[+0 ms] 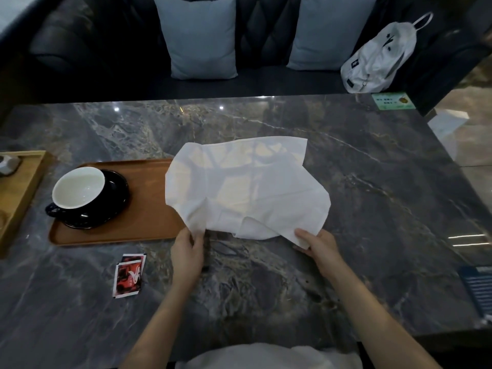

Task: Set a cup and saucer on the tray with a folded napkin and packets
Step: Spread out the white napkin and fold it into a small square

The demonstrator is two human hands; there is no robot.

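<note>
Left hand (186, 251) and right hand (318, 247), fingers pinching near corners of the napkin (245, 187); thin, limp, light, likely tears; hold corners; cup (78, 187) on tray (149, 225); packets (129, 275) on desk (372, 209).

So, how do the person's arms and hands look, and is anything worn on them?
Both forearms are bare, with no sleeves reaching them. The left hand and the right hand carry no gloves, and no rings, watch or bracelets can be seen. At the bottom edge, a white garment covers the body.
</note>
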